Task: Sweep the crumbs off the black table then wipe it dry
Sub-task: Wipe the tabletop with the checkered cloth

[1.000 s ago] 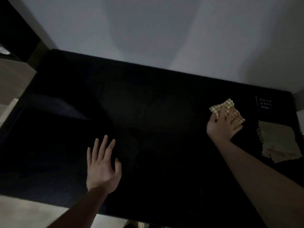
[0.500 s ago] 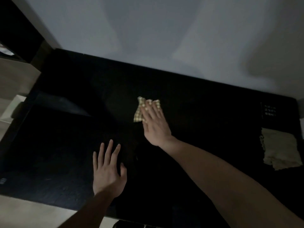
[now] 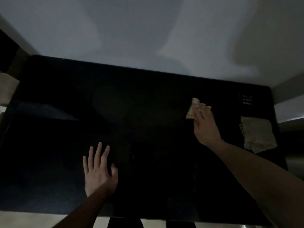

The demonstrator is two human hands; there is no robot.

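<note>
The checked cloth (image 3: 193,107) lies on the black table (image 3: 131,122) toward its right end, nearer the far edge than the near one, with the right hand (image 3: 204,127) on top of it. It looks small, thin and limp, bunched rather than spread flat, so it should weigh next to nothing and slide easily over the smooth top. It will crumple if pushed from one corner; it is best handled by laying the fingers flat over its middle and pressing down, so that it moves with the hand.

That is about how it is held now. The right fingers (image 3: 201,111) lie fairly straight across the cloth and press it to the table, the cloth's left part sticking out beyond them. That region is blurred, so whether the thumb tucks under an edge cannot be told.

The left hand (image 3: 98,171) rests flat on the table near the near edge, left of the middle, fingers spread and straight, holding nothing. It seems to be bracing the body.

A second cloth (image 3: 256,134), paler and plain, lies by the right edge, near the right hand but apart from it. A dark pad with faint light marks (image 3: 246,101) sits in the far right corner. No crumbs or wet patches can be made out in the dim light.
</note>
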